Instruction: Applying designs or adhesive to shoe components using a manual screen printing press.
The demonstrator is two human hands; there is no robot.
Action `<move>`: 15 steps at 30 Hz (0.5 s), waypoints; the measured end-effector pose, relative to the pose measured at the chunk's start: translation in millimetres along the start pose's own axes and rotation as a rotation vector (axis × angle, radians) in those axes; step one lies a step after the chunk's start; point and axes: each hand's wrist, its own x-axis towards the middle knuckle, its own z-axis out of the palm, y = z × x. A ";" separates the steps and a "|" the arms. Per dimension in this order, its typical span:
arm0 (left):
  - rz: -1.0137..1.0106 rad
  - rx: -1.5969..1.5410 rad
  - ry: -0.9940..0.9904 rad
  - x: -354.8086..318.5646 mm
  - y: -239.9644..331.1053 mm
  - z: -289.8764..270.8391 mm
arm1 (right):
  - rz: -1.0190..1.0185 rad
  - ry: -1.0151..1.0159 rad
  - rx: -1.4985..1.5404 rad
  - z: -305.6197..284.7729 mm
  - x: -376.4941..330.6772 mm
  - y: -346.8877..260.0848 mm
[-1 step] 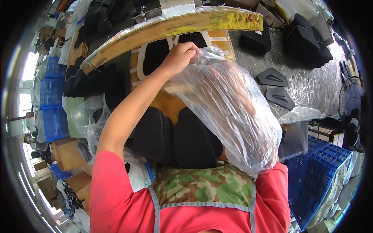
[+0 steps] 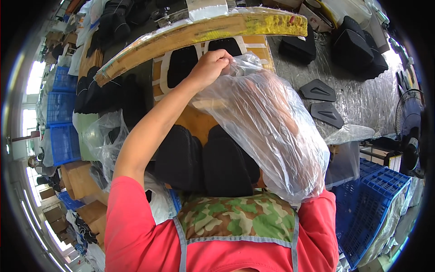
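Note:
My left hand [image 2: 211,66] pinches the far corner of a large clear plastic bag [image 2: 299,154], its fingers closed on the film. The bag is drawn over my right forearm, up to near the elbow. My right hand [image 2: 267,88] is inside it and shows only hazily through the wrinkled film, so its fingers cannot be made out. Below the bag, close to my body, lie two black padded fabric pieces with rounded ends, a left one [image 2: 177,158] and a right one [image 2: 228,163]. They rest side by side on a wooden board [image 2: 202,121].
A worn wooden beam [image 2: 204,31] crosses the bench beyond my hands, over black pads in pale frames [image 2: 183,65]. To the right are two dark flat plates [image 2: 319,90], black pads [image 2: 353,47], a fan [image 2: 410,113] and a blue crate [image 2: 371,199]. Blue crates [image 2: 61,106] stand at left.

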 end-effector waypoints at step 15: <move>0.112 -0.125 0.184 -15.2 13.9 -4.3 | -0.034 0.013 -0.088 4.7 -14.9 4.4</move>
